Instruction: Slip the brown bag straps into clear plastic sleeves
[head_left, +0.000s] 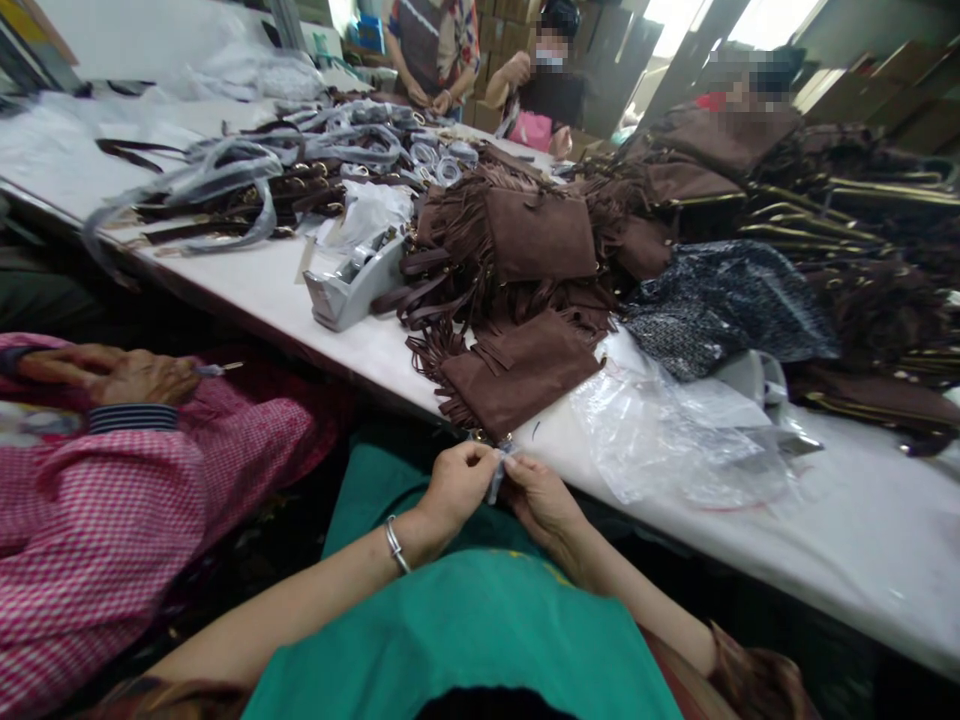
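At the table's near edge, my left hand (463,483) and my right hand (542,497) meet with fingertips pinched together. Between them is a small strip of greyish clear plastic wrap (495,486); what it covers is too small to make out. Just beyond my fingers lies a brown fringed bag (521,372), flat on the table, with gold-coloured metal fittings at its near corner close to my fingertips. Behind it a second brown bag (541,235) rests on a heap of fringe and straps.
Left of the bags stands a grey tape dispenser (352,285). Plastic-wrapped straps (247,185) pile up behind it. Clear plastic bags (667,430) and dark bubble wrap (735,300) lie to the right. A co-worker's hands (142,375) are at my left; other people stand across the table.
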